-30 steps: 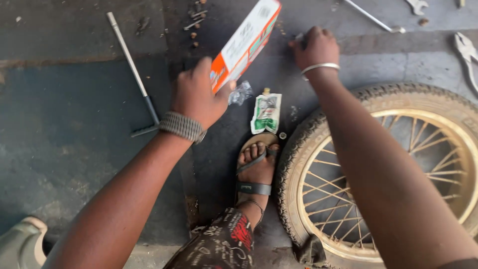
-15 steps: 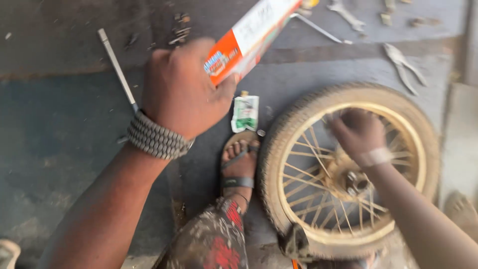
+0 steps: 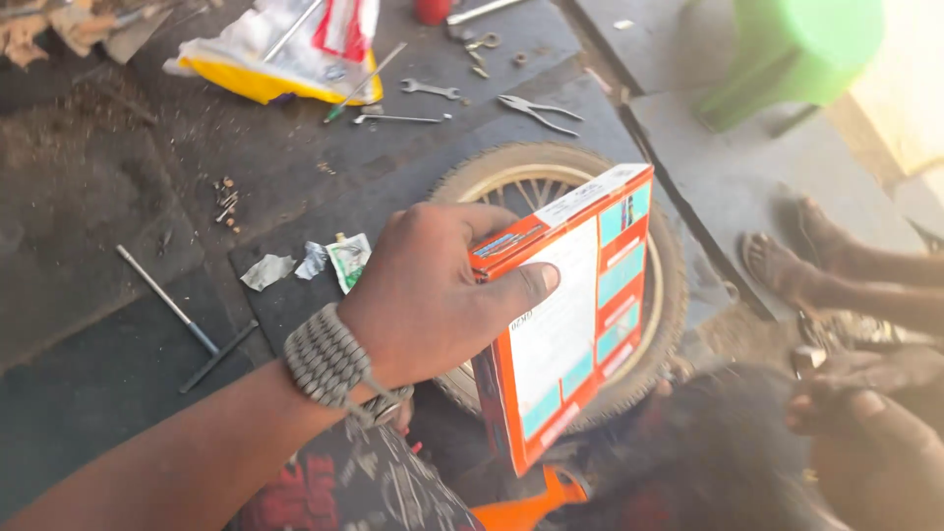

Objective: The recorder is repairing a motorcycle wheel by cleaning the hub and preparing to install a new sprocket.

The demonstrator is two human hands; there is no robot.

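One hand, your left hand (image 3: 433, 295), clamped orange-white box (image 3: 570, 315) above spoked wheel (image 3: 551, 187). Right hand (image 3: 865, 423) near right, grip unclear. Risk: box slipping onto spokes.

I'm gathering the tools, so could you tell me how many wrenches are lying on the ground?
1 for certain: an open-ended wrench lies beyond the wheel, left of the pliers. The left hand holds an orange box; it or the plastic bag may hide others.
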